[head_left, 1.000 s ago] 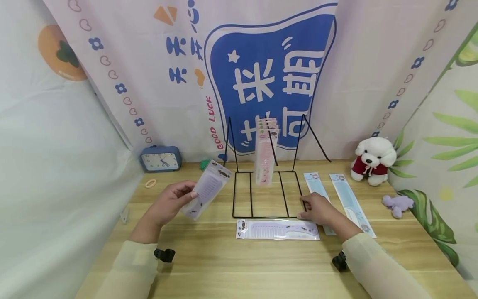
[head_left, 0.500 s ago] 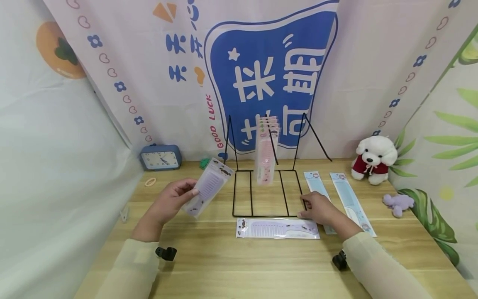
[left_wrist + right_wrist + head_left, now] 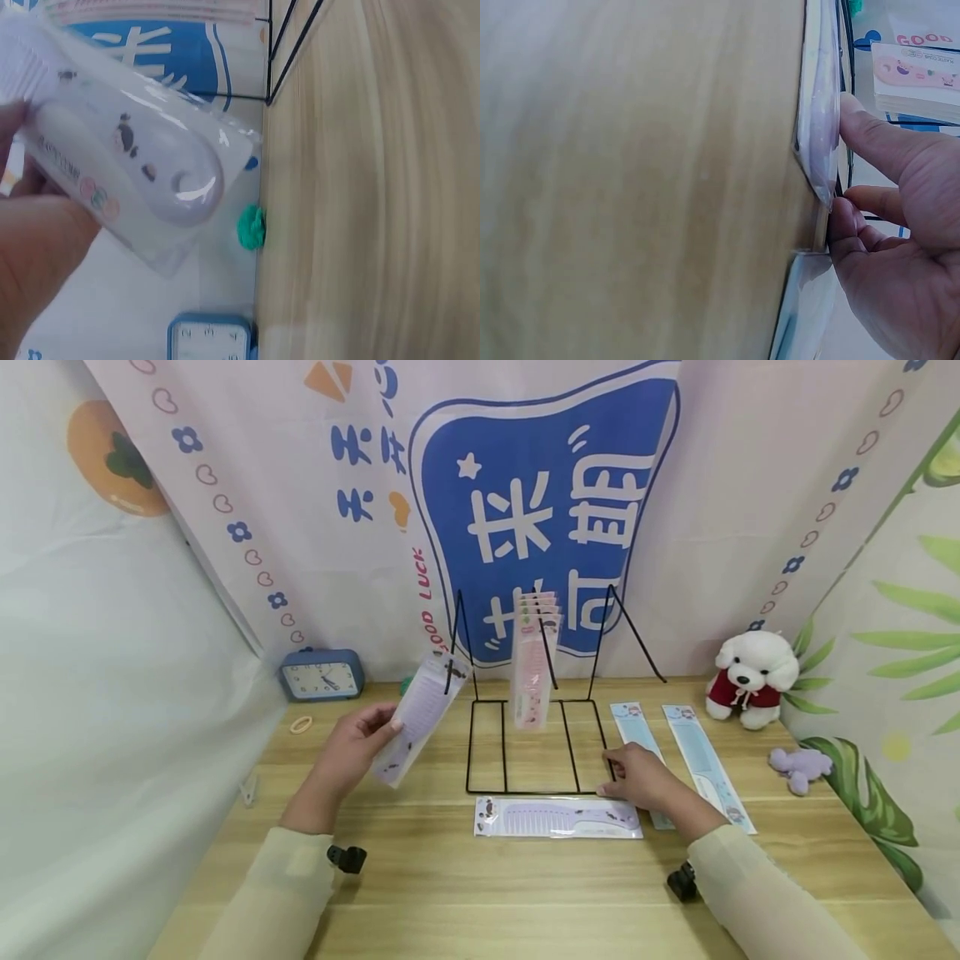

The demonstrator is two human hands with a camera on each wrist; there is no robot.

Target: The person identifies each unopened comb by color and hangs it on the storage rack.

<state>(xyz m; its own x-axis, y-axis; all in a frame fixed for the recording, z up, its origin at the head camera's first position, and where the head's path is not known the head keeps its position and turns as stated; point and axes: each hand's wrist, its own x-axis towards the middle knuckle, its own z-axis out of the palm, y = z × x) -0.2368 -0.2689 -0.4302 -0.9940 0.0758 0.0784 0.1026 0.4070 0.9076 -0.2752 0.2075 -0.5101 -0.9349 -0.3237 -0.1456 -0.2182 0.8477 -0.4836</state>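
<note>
My left hand (image 3: 351, 745) pinches a packaged purple comb (image 3: 420, 718), tilted with its top end up and to the right. That top end overlaps the left prong of the black wire display rack (image 3: 505, 752); whether the prong passes through a hole, I cannot tell. In the left wrist view the comb's rounded handle (image 3: 169, 169) shows through clear wrapping. My right hand (image 3: 641, 781) grips the rack's base at its front right corner. Several packaged pink combs (image 3: 532, 672) hang from the middle prong. Another packaged purple comb (image 3: 558, 818) lies flat before the rack.
Two packaged blue combs (image 3: 705, 764) lie to the right, one partly behind my right hand. Farther right are a white plush dog (image 3: 750, 681) and a small purple toy (image 3: 799, 768). A blue clock (image 3: 322, 675), a beige ring (image 3: 301, 725) and a white clip (image 3: 248, 788) stand or lie left.
My left hand has moved slightly up and right with the packaged purple comb, whose top now overlaps the left prong. My right hand stays on the rack's corner.
</note>
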